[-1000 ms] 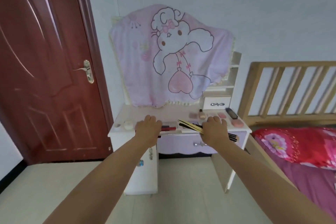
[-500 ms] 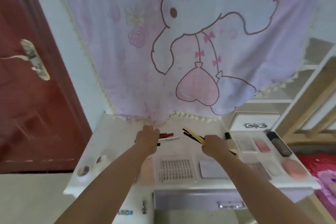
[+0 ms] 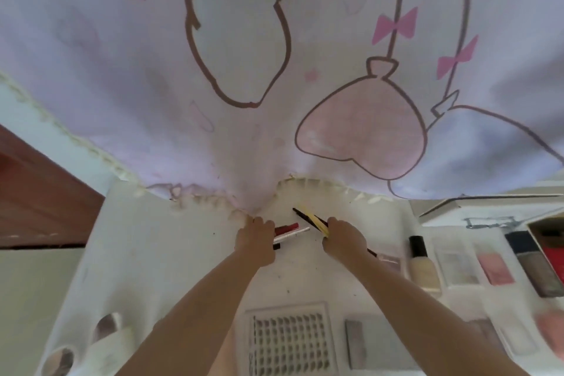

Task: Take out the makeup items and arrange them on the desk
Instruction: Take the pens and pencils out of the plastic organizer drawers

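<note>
- While the left hand (image 3: 255,241) clamps lip pencils (image 3: 288,230) and the right hand (image 3: 345,238) grips brushes (image 3: 309,218), loose bundles could slip.
- Slim sticks may roll off the desk (image 3: 171,253).

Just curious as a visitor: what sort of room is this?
Probably a bedroom dressing table: a white desk spread with makeup such as a foundation bottle and blush palette, beneath a cartoon-print cloth.

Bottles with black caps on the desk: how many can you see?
2. A cream foundation bottle lies just right of the right hand; a darker bottle lies further right, near the red-lined box. Others may sit outside the view.
</note>
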Available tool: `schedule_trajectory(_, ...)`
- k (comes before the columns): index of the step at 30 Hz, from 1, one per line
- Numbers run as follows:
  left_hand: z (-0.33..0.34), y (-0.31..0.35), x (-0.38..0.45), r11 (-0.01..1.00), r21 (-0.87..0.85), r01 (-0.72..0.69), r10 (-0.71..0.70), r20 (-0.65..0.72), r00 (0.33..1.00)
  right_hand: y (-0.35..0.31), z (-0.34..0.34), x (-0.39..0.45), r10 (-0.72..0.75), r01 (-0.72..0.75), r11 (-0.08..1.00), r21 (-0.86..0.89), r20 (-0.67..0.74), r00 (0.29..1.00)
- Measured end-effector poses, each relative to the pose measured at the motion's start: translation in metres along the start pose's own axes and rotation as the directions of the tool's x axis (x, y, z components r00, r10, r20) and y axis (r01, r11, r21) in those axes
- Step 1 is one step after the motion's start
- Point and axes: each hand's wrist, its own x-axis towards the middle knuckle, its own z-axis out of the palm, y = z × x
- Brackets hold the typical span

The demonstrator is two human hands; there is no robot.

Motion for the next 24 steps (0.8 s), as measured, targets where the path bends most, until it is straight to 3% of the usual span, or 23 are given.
schedule_trajectory(5, 0.014, 0.002, 0.004, 0.997, -0.069, -0.034, 0.030, -0.064, 0.997, 0.016, 0.016, 0.008, -0.112, 0.112, 0.993, -0.026, -0.024, 0.993)
schedule_trajectory(14, 0.014, -0.004, -0.023, 0.999, -0.034, 0.011, -0.014, -0.109, 0.994, 0.012, 0.005, 0.006, -0.367, 0.345, 0.918, -0.194, -0.092, 0.926)
schedule_trajectory(20, 0.011, -0.047, -0.088, 0.955, -0.078, 0.285, -0.295, -0.189, 0.937, -0.078, -0.007, -0.019, -0.657, 0.617, 0.727, -0.301, -0.043, 0.753)
schedule_trajectory(24, 0.017, -0.102, -0.176, 0.831, -0.184, 0.525, -0.555, -0.225, 0.800, -0.170, 0.006, -0.072, -0.825, 0.789, 0.490, -0.372, 0.095, 0.557)
